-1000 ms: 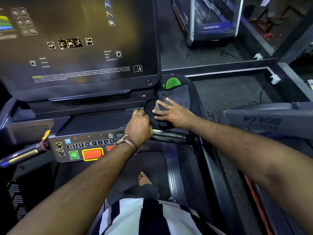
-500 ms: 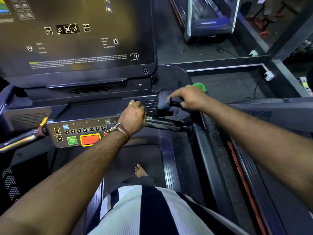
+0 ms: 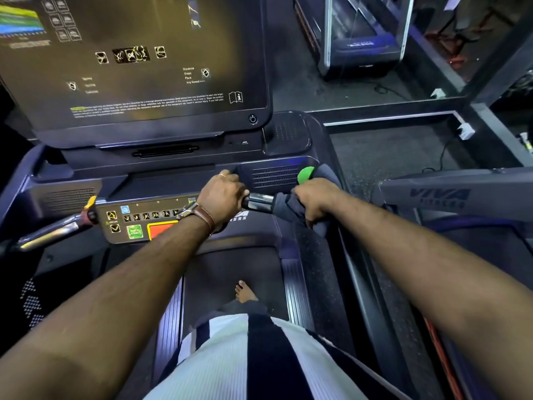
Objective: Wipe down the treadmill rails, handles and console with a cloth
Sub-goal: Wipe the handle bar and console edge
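Observation:
I stand on a dark treadmill facing its large console screen [image 3: 138, 62]. My right hand [image 3: 315, 197] is closed on a dark grey cloth [image 3: 291, 207] wrapped around the outer end of the chrome right handle [image 3: 259, 202]. A green patch [image 3: 306, 174] shows just above that hand. My left hand [image 3: 223, 194], with a brown watch strap, grips the inner end of the same handle beside the button panel [image 3: 138, 223]. The right side rail [image 3: 366, 298] runs back from below the cloth.
A chrome left handle [image 3: 49, 233] sticks out at the left. A neighbouring machine with a VIVA label [image 3: 441, 194] sits close on the right. More equipment [image 3: 363, 36] and cables lie on the floor ahead. My bare foot [image 3: 245, 293] rests on the belt.
My right hand has carried the cloth down from the console's right corner onto the right handle and closed around it. My left hand keeps its place at the handle's inner end.

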`<state>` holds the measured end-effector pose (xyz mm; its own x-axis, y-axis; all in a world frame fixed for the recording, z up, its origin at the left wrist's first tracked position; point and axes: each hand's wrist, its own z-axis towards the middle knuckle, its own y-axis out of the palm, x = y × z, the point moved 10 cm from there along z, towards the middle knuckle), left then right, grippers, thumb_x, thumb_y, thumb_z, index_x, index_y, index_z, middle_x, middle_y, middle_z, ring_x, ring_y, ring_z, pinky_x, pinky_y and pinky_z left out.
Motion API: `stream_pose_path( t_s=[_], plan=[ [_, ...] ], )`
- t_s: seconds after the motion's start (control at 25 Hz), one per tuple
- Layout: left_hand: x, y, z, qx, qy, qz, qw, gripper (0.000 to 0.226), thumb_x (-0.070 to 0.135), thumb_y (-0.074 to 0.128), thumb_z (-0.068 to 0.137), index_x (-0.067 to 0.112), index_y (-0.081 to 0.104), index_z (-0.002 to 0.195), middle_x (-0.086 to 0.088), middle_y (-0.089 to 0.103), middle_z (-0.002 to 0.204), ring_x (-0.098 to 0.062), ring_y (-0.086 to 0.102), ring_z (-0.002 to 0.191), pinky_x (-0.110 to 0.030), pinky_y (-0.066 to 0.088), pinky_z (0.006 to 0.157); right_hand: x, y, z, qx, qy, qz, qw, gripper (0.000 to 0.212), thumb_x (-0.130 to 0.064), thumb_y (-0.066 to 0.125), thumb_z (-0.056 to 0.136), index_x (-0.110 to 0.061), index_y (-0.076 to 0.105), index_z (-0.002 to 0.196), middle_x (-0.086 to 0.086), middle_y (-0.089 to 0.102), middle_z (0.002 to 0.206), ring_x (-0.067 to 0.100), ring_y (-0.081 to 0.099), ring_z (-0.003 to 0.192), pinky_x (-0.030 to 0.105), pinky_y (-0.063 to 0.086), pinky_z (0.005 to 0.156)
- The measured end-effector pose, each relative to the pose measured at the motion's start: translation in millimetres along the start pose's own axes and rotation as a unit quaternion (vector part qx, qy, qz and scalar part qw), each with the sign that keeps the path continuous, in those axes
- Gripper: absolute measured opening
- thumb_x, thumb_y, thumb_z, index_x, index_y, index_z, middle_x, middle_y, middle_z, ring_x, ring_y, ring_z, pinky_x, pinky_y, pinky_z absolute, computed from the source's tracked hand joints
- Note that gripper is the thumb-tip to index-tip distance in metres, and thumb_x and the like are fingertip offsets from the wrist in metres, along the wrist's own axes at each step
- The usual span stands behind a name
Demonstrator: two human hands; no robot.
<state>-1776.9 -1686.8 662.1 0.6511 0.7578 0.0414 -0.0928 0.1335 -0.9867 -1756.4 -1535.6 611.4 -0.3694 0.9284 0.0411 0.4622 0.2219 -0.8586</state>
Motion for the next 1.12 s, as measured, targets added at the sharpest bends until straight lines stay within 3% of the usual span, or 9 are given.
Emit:
stream_pose_path(
  t_s=[0.12,0.32,0.44,0.56,0.64,0.76,0.84,1.04,1.12],
  plan=[
    [-4,-1,-3,0.006,-0.013,-0.047,0.999,0.027,0.021,0.047,0.078,0.015,0.07,0.066,-0.005,0.056,0.064,-0.03,0.051,0.067,-0.034,0.041,0.059,3,-2,6,-0.028,0.034,0.03,0.999,0.032,-0.027,0.078,0.051,-0.02,0.064,0.078,-0.004,0.067,0.073,0.02,0.065,0.069,0.026,0.049,0.056],
    [-9,2,-4,0.009,-0.041,-0.042,0.998,0.014,0.007,0.06,0.074,0.013,0.072,0.07,-0.006,0.058,0.066,-0.03,0.051,0.069,-0.035,0.043,0.06,-18,14,-25,0.268,0.152,-0.04,0.95,0.032,-0.019,0.077,0.067,-0.019,0.057,0.092,0.007,0.064,0.083,0.028,0.063,0.08,0.036,0.048,0.068],
    [-6,0,-4,0.002,-0.043,-0.036,0.998,0.014,0.006,0.06,0.073,0.012,0.071,0.068,-0.008,0.058,0.065,-0.032,0.051,0.068,-0.035,0.042,0.059,-6,7,1,0.12,0.115,0.019,0.986,0.031,-0.023,0.072,0.062,-0.02,0.063,0.091,0.004,0.07,0.086,0.027,0.067,0.083,0.029,0.048,0.066],
    [-6,-3,-4,0.002,-0.044,-0.035,0.998,0.013,0.004,0.061,0.071,0.012,0.07,0.066,-0.008,0.057,0.063,-0.032,0.051,0.066,-0.034,0.041,0.056,-7,7,16,-0.066,0.057,0.05,0.995,0.017,-0.016,0.07,0.058,-0.013,0.069,0.074,0.0,0.069,0.071,0.022,0.066,0.068,0.024,0.048,0.052],
    [-6,-2,-4,0.005,-0.05,-0.039,0.998,0.014,0.003,0.062,0.07,0.012,0.071,0.067,-0.008,0.056,0.063,-0.031,0.05,0.066,-0.033,0.04,0.055,-4,4,18,-0.025,0.086,0.077,0.993,0.021,-0.017,0.069,0.059,-0.014,0.069,0.079,0.0,0.069,0.071,0.023,0.065,0.069,0.024,0.049,0.055],
    [-8,0,-3,-0.003,-0.061,-0.027,0.998,0.013,0.004,0.063,0.07,0.013,0.072,0.069,-0.008,0.059,0.066,-0.032,0.051,0.068,-0.035,0.042,0.057,-12,1,-3,0.196,0.165,0.078,0.963,0.033,-0.026,0.07,0.067,-0.022,0.063,0.099,0.004,0.07,0.094,0.027,0.066,0.089,0.032,0.049,0.074],
    [-5,1,-2,-0.011,-0.065,-0.017,0.998,0.012,0.005,0.064,0.07,0.012,0.073,0.071,-0.008,0.06,0.068,-0.032,0.052,0.07,-0.036,0.043,0.058,-22,5,-15,0.278,0.198,0.064,0.938,0.03,-0.027,0.067,0.074,-0.022,0.059,0.102,0.007,0.068,0.1,0.029,0.061,0.096,0.035,0.044,0.08],
    [-7,2,-1,-0.02,-0.077,-0.011,0.997,0.013,0.007,0.061,0.072,0.013,0.072,0.071,-0.008,0.059,0.069,-0.032,0.052,0.07,-0.037,0.043,0.057,-17,-7,23,0.101,0.121,0.138,0.978,0.035,-0.026,0.067,0.062,-0.022,0.065,0.096,0.003,0.071,0.094,0.026,0.067,0.084,0.027,0.049,0.064],
    [-4,-1,-2,-0.01,-0.062,-0.023,0.998,0.014,0.006,0.061,0.069,0.014,0.072,0.069,-0.008,0.058,0.067,-0.033,0.052,0.067,-0.036,0.043,0.055,-21,-10,23,0.142,0.134,0.132,0.972,0.034,-0.027,0.07,0.064,-0.023,0.064,0.098,0.002,0.069,0.093,0.026,0.066,0.086,0.029,0.049,0.068]
  ],
)
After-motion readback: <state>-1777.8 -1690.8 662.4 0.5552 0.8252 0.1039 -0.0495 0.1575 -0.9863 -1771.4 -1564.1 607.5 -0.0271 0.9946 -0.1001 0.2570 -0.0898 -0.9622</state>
